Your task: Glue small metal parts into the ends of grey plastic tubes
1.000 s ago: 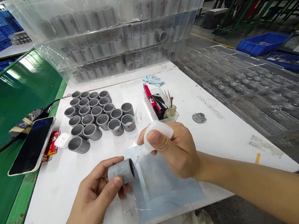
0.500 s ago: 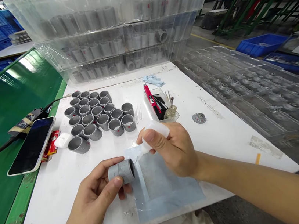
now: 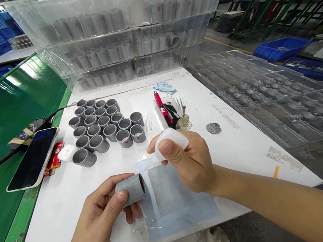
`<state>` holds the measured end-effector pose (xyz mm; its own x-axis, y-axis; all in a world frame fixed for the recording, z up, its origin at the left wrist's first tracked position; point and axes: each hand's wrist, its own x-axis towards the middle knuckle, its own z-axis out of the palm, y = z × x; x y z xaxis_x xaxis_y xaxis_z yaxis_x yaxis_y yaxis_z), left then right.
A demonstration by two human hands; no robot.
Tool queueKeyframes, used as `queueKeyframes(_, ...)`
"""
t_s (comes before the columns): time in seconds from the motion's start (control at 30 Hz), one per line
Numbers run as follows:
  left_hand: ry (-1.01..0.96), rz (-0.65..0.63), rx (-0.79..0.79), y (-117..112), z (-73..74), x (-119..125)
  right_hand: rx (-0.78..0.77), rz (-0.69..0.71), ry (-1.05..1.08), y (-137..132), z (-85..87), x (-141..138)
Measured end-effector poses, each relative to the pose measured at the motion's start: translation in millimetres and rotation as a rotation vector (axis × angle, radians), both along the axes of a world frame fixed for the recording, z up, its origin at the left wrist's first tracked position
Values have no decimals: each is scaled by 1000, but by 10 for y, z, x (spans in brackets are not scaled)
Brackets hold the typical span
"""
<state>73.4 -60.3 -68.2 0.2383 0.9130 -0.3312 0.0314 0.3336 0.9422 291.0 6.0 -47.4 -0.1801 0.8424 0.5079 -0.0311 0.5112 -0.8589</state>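
My left grip [image 3: 101, 205] is closing around a grey PVC pipe coupling [image 3: 130, 189], turning its open end slightly, while my right grip [image 3: 189, 161] is holding a translucent squeeze bottle [image 3: 171, 137] beside it.

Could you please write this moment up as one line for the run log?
left hand: grey plastic pipe fitting | right hand: translucent squeeze bottle | below: blue plastic sheet

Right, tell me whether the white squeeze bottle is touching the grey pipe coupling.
Apart. The head view shows the squeeze bottle's nozzle, in the right hand, stopping short of the coupling's rim, in the left hand, with blue sheet visible between.
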Motion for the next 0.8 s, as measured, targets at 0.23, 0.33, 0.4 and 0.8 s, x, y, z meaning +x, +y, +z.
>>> queueKeyframes(0.23,1,-4,5,-5,23,10,30,-5,-26,9,5,-1)
queueKeyframes(0.33,-2,0,9,-8,19,8,47,-10,-62,9,-1,7)
queueKeyframes(0.4,-11,2,12,-8,11,5,49,-13,-80,8,-8,10)
queueKeyframes(0.8,73,10,16,-11,8,-10,-30,52,-88,-12,8,11)
